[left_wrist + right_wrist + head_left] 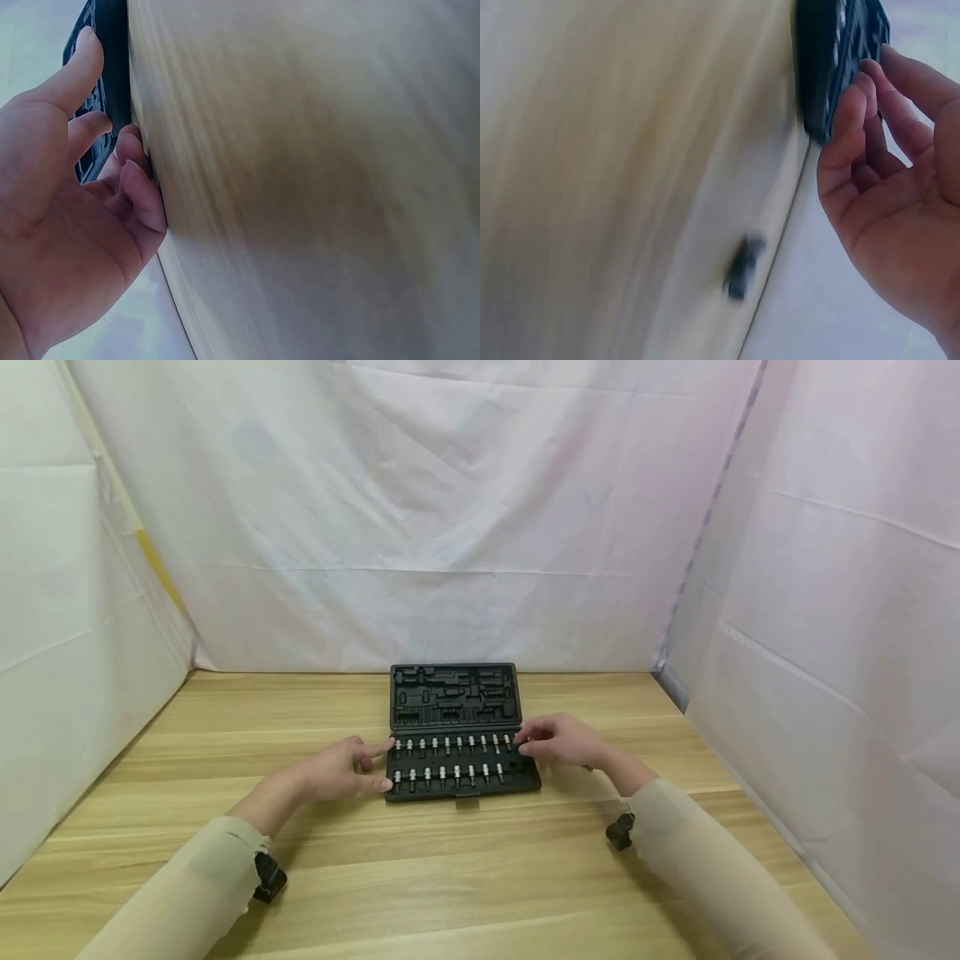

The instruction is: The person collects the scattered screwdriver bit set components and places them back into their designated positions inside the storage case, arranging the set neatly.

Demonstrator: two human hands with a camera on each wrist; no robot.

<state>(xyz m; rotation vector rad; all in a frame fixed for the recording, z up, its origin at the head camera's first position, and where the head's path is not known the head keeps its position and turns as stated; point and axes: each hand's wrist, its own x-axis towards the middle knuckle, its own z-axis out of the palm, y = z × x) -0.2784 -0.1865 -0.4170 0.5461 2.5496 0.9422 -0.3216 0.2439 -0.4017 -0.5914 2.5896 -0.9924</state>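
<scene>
An opened black case [453, 797] holds two rows of silver bit sockets [457, 774] in its lower half. Along the left edge of the case, my left hand [333, 770] rests with thumb and index finger spread and touching the rim, the other fingers bent beneath. At the right end of the upper row, my right hand [562, 741] pinches a bit socket that its fingertips mostly hide. Thumb and fingers meet close over the side of the case in the right wrist view, where the hand [892, 202] shows its palm.
The lid [455, 695] with moulded recesses lies back toward the white curtain [427, 527]. A small dark piece [744, 266] lies on the wooden table [450, 877], near my right wrist. White sheets enclose both sides.
</scene>
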